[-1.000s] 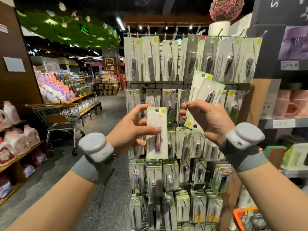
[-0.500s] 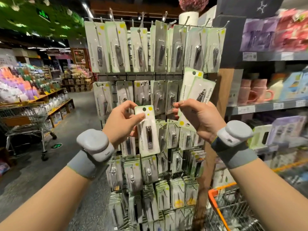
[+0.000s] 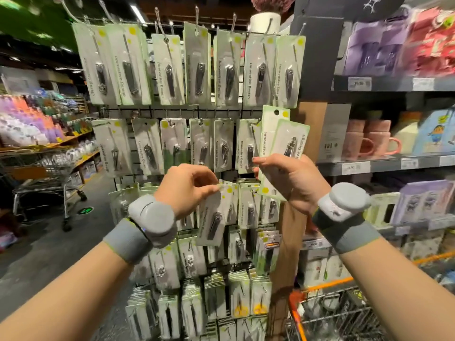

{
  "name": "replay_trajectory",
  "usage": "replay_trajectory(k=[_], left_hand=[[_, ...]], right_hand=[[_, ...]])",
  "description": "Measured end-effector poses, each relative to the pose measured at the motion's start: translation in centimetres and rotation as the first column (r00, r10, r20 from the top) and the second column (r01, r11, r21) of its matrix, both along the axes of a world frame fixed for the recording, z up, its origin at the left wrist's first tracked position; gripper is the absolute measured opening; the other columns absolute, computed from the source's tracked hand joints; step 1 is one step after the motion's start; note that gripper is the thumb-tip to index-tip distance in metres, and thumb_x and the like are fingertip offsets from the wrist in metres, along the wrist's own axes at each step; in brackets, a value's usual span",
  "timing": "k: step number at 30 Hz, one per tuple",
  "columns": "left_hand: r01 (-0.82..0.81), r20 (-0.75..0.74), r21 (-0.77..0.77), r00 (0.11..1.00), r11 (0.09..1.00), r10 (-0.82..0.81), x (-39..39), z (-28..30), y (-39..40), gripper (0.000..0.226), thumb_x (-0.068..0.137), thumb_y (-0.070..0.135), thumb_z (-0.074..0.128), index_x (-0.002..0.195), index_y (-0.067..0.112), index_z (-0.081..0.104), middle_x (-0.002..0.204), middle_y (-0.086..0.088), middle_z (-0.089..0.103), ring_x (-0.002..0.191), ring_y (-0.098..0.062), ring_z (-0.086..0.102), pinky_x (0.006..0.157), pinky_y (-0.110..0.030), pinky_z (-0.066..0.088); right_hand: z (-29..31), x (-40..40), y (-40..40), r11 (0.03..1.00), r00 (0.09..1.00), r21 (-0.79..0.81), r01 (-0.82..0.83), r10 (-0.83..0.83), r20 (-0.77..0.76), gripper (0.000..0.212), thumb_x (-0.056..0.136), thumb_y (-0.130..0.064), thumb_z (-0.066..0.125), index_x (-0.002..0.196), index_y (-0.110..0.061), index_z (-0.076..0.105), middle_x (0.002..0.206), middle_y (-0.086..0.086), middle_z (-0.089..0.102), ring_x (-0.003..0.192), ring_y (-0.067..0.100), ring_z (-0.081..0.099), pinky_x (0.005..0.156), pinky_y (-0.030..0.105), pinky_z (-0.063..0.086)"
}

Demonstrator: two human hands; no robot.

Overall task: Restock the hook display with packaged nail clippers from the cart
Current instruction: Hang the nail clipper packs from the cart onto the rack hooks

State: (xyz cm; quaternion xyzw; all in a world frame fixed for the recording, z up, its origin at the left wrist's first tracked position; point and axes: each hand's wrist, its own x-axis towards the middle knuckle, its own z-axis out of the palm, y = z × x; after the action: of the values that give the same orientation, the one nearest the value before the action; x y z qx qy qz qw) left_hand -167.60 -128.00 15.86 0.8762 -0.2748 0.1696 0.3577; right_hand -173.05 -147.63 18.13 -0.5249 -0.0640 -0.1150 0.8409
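Hands apart at the hook display (image 3: pixel 138 112): left hand (image 3: pixel 187 190) pinches one clipper pack (image 3: pixel 214 215) by its top against the middle rows, right hand (image 3: pixel 293 183) grips two spare packs (image 3: pixel 278 143) at the display's right edge.

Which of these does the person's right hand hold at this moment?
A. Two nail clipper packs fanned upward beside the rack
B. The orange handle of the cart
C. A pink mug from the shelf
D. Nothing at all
A: the right hand grips two nail clipper packs by their lower ends, fanned upward beside the hook display, while the left hand pinches the top of a single pack.
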Motion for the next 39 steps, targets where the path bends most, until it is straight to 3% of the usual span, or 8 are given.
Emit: replay_trajectory(k=[4, 11, 17, 23, 30, 35, 39], left_hand=[[-0.087, 0.005, 0.105, 0.996, 0.991, 0.087, 0.3, -0.7, -1.9, 0.007, 0.076, 0.017, 0.077, 0.079, 0.019, 0.071, 0.075, 0.002, 0.071, 0.075, -0.016, 0.067, 0.08, -0.034, 0.054], [-0.213, 0.015, 0.193, 0.977, 0.958, 0.214, 1.4, -1.0, -3.7, 0.012, 0.079, 0.027, 0.075, 0.087, 0.018, 0.074, 0.085, 0.0, 0.071, 0.08, -0.014, 0.062, 0.081, -0.027, 0.05], [-0.216, 0.009, 0.199, 0.976, 0.956, 0.219, 2.6, -1.2, -4.7, 0.013, 0.079, 0.029, 0.075, 0.087, 0.018, 0.074, 0.087, -0.001, 0.073, 0.084, -0.016, 0.065, 0.08, -0.025, 0.049], [-0.235, 0.065, 0.305, 0.972, 0.923, 0.226, 2.8, -1.2, -3.9, 0.007, 0.08, 0.029, 0.073, 0.084, 0.023, 0.073, 0.085, 0.001, 0.071, 0.084, -0.019, 0.063, 0.077, -0.026, 0.048], [-0.288, 0.084, 0.346, 0.957, 0.893, 0.276, 4.5, -2.3, -5.0, 0.007, 0.085, 0.026, 0.066, 0.09, 0.024, 0.071, 0.093, -0.002, 0.071, 0.092, -0.025, 0.062, 0.075, -0.028, 0.046], [-0.26, 0.103, 0.394, 0.966, 0.882, 0.239, 5.3, -2.4, -4.7, 0.011, 0.086, 0.024, 0.065, 0.095, 0.023, 0.071, 0.099, 0.001, 0.069, 0.097, -0.022, 0.061, 0.082, -0.03, 0.048], [-0.232, 0.118, 0.455, 0.973, 0.86, 0.2, 5.2, -1.9, -3.0, 0.018, 0.083, 0.019, 0.064, 0.099, 0.024, 0.069, 0.091, 0.004, 0.053, 0.1, -0.021, 0.052, 0.082, -0.025, 0.037]], right_hand=[[-0.2, 1.0, -1.4, 0.998, 0.997, 0.005, -0.063, 0.063, -0.038, 0.009, 0.078, 0.011, 0.061, 0.086, 0.015, 0.064, 0.072, 0.015, 0.065, 0.065, 0.015, 0.064, 0.064, 0.015, 0.053], [-0.6, 2.1, -2.1, 0.995, 0.994, 0.025, -0.094, 0.095, -0.048, 0.023, 0.078, 0.012, 0.061, 0.099, 0.019, 0.06, 0.08, 0.017, 0.066, 0.069, 0.015, 0.067, 0.069, 0.018, 0.055], [-0.6, 3.5, -2.5, 0.995, 0.993, 0.027, -0.1, 0.102, -0.064, 0.016, 0.078, 0.011, 0.061, 0.092, 0.018, 0.062, 0.074, 0.016, 0.068, 0.068, 0.015, 0.068, 0.067, 0.017, 0.056], [-0.7, 4.1, -2.4, 0.995, 0.992, 0.005, -0.1, 0.1, -0.075, 0.016, 0.077, 0.011, 0.062, 0.091, 0.018, 0.061, 0.079, 0.018, 0.065, 0.071, 0.019, 0.065, 0.065, 0.017, 0.055], [-1.0, 4.6, -2.1, 0.991, 0.996, -0.121, -0.059, 0.05, -0.073, 0.007, 0.076, 0.007, 0.065, 0.082, 0.01, 0.067, 0.088, 0.022, 0.063, 0.086, 0.028, 0.059, 0.077, 0.029, 0.046], [-0.9, 4.5, -2.2, 0.99, 0.998, -0.131, -0.05, 0.044, -0.051, 0.022, 0.076, 0.006, 0.066, 0.094, 0.016, 0.063, 0.088, 0.021, 0.065, 0.082, 0.024, 0.063, 0.071, 0.023, 0.052], [-0.9, 4.5, -2.2, 0.99, 0.997, -0.137, -0.046, 0.038, -0.059, 0.029, 0.075, 0.003, 0.068, 0.099, 0.018, 0.061, 0.09, 0.022, 0.065, 0.086, 0.027, 0.061, 0.071, 0.027, 0.05]])
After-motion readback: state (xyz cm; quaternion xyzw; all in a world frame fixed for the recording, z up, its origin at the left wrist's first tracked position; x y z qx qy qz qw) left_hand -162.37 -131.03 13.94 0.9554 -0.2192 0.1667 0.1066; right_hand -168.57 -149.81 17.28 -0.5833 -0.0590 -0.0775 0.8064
